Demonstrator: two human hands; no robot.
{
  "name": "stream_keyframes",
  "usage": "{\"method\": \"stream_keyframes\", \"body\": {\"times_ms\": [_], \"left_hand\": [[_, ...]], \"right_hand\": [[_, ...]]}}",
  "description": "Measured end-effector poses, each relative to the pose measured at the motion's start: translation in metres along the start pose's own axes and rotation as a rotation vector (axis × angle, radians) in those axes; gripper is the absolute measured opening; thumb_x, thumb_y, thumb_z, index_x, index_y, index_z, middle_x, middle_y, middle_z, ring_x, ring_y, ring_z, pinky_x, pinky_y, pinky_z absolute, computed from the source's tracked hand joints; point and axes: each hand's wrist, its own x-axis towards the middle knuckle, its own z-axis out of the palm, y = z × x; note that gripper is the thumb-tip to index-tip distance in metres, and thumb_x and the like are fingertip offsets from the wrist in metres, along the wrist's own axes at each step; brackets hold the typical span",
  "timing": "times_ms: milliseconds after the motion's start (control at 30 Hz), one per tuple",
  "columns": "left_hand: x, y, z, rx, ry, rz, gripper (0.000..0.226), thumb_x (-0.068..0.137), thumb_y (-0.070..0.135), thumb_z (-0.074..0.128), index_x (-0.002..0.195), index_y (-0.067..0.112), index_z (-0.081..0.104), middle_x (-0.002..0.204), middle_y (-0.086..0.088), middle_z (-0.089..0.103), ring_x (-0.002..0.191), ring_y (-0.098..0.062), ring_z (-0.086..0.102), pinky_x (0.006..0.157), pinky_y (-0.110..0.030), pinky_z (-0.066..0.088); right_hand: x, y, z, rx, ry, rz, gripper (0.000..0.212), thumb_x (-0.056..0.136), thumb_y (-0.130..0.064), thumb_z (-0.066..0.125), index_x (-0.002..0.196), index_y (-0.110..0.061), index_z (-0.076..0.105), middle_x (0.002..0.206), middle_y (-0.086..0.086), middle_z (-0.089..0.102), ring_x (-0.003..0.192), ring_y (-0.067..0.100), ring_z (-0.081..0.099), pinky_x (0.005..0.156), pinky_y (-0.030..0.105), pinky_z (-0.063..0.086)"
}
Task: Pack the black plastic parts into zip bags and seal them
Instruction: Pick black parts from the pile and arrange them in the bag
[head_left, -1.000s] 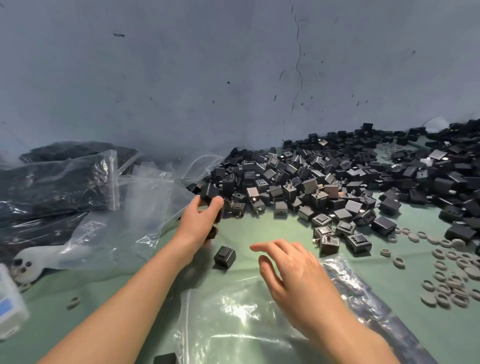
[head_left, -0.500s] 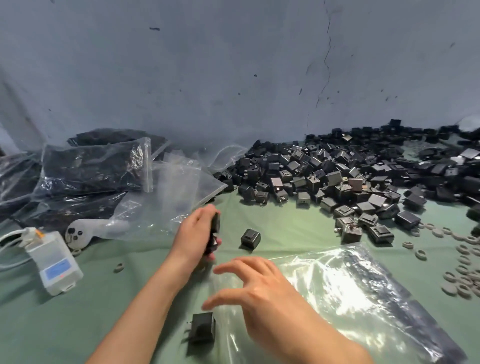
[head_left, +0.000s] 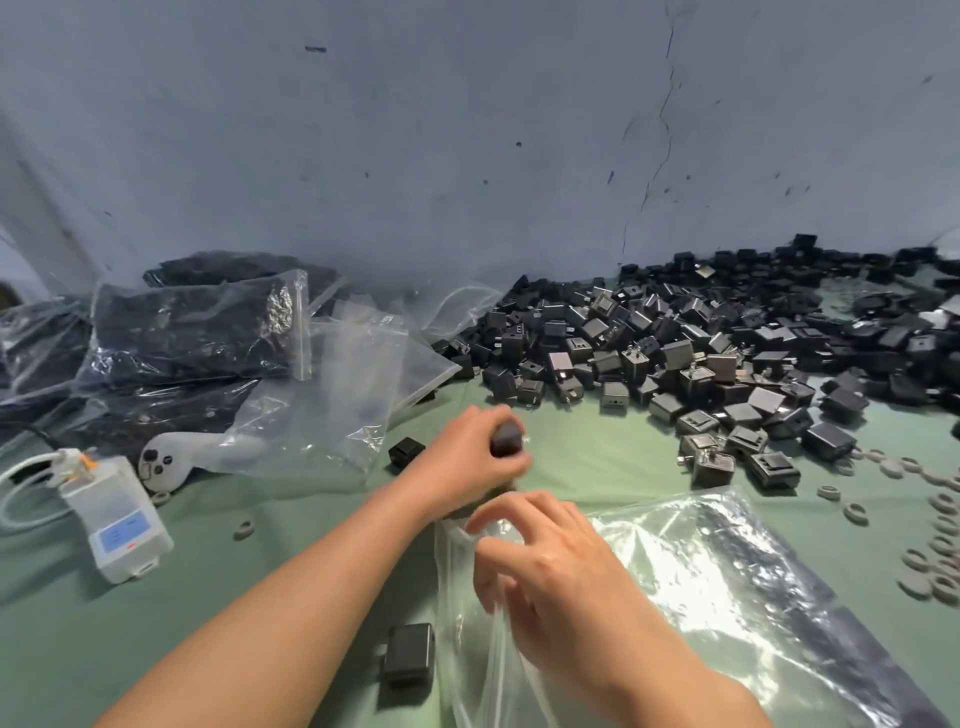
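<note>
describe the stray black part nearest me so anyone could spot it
From the pile of black parts by the wall, come down the green table to the clear zip bag under the right hand. The stray black part lies alone at the bag's left edge, nearest the camera.

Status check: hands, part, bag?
Left-hand grip holds a black part. Right-hand grip pinches the zip bag edge. One loose part beside bag; nothing seen blocking.

surface: green table (head_left: 597, 457) | black parts pile (head_left: 675, 353) | zip bags (head_left: 337, 395) | grey rings (head_left: 935, 551), maybe rubber
</note>
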Motion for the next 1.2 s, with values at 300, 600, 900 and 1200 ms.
{"method": "stream_keyframes", "body": {"times_ms": [300, 600, 900, 1200], "left_hand": [[-0.139, 0.027, -0.056, -1.696, 0.057, -0.64, 0.019, 0.075, 0.031, 0.081, 0.079, 0.013, 0.076, 0.094, -0.011, 0.064, 0.071, -0.018, 0.062, 0.037, -0.022, 0.047], [-0.168, 0.054, -0.011, -1.378, 0.002, -0.338, 0.048, 0.088, 0.03, 0.072, 0.13, 0.01, 0.059, 0.119, -0.016, 0.068, 0.115, -0.025, 0.064, 0.098, -0.044, 0.053], [-0.163, 0.047, -0.014, -0.903, 0.261, -0.168, 0.029, 0.101, 0.014, 0.041, 0.114, 0.016, 0.068, 0.108, -0.001, 0.075, 0.107, -0.015, 0.069, 0.102, -0.03, 0.048], [-0.199, -0.005, -0.026, 0.242, -0.073, -0.122, 0.034, 0.087, 0.064, 0.041, 0.118, 0.051, 0.049, 0.108, 0.029, 0.042, 0.111, 0.009, 0.038, 0.098, -0.014, 0.032]], "right_hand": [[0.0, -0.007, -0.002, 0.066, 0.21, 0.191, 0.017, 0.079, -0.007, 0.051, 0.074, -0.021, 0.058, 0.11, -0.002, 0.065, 0.099, 0.024, 0.06, 0.079, 0.041, 0.053], [-0.006, -0.026, 0.0, 0.068, 0.292, 0.175, 0.016, 0.086, -0.014, 0.045, 0.089, -0.029, 0.049, 0.118, -0.002, 0.061, 0.103, 0.02, 0.055, 0.081, 0.033, 0.049], [0.0, -0.022, -0.006, 0.097, 0.264, 0.152, 0.027, 0.08, 0.006, 0.056, 0.088, -0.02, 0.06, 0.117, -0.002, 0.06, 0.103, 0.02, 0.056, 0.083, 0.039, 0.051], [-0.003, 0.013, -0.034, 0.12, 0.275, 0.346, 0.032, 0.092, -0.012, 0.048, 0.118, -0.023, 0.063, 0.114, -0.009, 0.059, 0.108, 0.009, 0.053, 0.101, 0.033, 0.044]]}}
